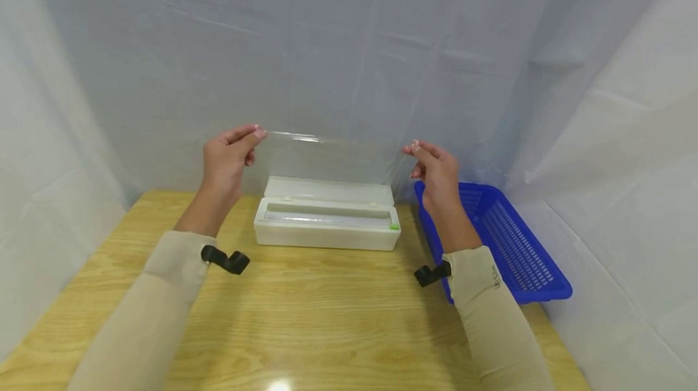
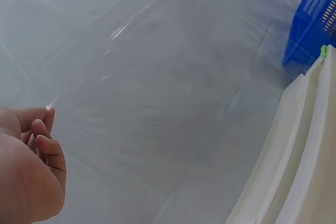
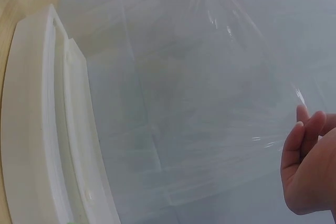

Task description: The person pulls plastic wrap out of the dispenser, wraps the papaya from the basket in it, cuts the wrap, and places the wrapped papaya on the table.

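A sheet of clear plastic wrap [image 1: 305, 138] is stretched between both hands, above and behind a white wrap dispenser box [image 1: 327, 237]. My left hand [image 1: 228, 154] pinches one upper corner between thumb and forefinger. The other upper corner is pinched by my right hand [image 1: 436, 170]. In the left wrist view the wrap [image 2: 123, 30] shows a bright taut edge running from hand to hand. Creases fan out from the fingertips in the right wrist view. The dispenser's lid [image 1: 329, 190] stands raised at the back, and a small green piece [image 1: 394, 227] sits at its right end.
To the right of the dispenser is a blue perforated basket [image 1: 515, 245], partly behind the right forearm. A wooden table [image 1: 316, 312] lies beneath everything. Grey-white sheeting [image 1: 338, 45] hangs behind the table and along both sides.
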The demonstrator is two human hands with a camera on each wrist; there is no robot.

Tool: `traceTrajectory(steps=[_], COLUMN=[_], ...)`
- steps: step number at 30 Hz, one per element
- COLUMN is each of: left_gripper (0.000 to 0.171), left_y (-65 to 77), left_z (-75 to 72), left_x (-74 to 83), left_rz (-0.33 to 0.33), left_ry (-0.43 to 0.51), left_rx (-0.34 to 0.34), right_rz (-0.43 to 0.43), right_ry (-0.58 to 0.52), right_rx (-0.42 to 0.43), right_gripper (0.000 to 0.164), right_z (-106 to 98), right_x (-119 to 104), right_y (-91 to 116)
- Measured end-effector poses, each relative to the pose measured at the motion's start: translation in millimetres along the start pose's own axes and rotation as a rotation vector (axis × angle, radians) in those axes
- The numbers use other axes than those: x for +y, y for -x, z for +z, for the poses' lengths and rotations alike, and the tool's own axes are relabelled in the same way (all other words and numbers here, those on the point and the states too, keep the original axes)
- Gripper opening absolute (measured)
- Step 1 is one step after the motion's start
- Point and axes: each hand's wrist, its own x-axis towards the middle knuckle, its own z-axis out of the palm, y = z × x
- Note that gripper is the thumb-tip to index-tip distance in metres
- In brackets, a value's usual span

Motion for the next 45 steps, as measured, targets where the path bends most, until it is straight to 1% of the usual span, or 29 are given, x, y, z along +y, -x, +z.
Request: traceTrajectory(steps=[4,5,10,15,19,22,27,32,35,40,43,45], left_gripper=[0.033,0.03,0.033,0.027,0.024,0.022,0.023,0.024,0.022,0.011,0.009,0.01], left_y=[-0.1,-0.3,0.0,1.1,5.9,13.2,31.8,55.9,72.2,103.2,122.7,135.3], left_z=[1.3,1.5,1.6,-0.2,-3.4,-6.9,-15.0,-25.0,-31.4,-42.9,-48.9,-52.8], left_x=[2.6,3.3,7.5,10.6,10.6,8.8,6.3,3.6,-0.8,-12.7,-19.5,-23.4], left_rz=[0.007,0.009,0.009,0.014,0.016,0.016,0.02,0.017,0.007,0.002,-0.013,-0.03], left_ry=[0.013,0.016,0.02,0.043,0.063,0.077,0.105,0.166,0.212,0.264,0.256,0.235], left_rx=[-0.001,-0.001,-0.003,-0.002,-0.015,-0.024,-0.034,-0.08,-0.093,-0.097,-0.082,-0.071], right_rz=[-0.01,-0.013,-0.023,-0.037,-0.046,-0.06,-0.079,-0.077,-0.072,-0.061,-0.043,-0.02], right_ry=[-0.002,0.0,-0.001,-0.022,-0.023,-0.015,-0.018,-0.016,-0.017,-0.068,-0.093,-0.092], right_rx=[-0.001,-0.002,0.001,-0.005,-0.019,-0.043,-0.084,-0.096,-0.099,-0.077,-0.067,-0.067], right_gripper=[0.02,0.02,0.019,0.018,0.019,0.021,0.023,0.023,0.021,0.012,0.012,0.013], right_z=[0,0,0,2,2,-2,-7,-13,-17,-23,-29,-34], right_x=[-3,-4,-7,-9,-9,-8,-7,-5,-1,10,18,22], right_y=[0,0,2,5,11,19,37,58,73,102,120,133])
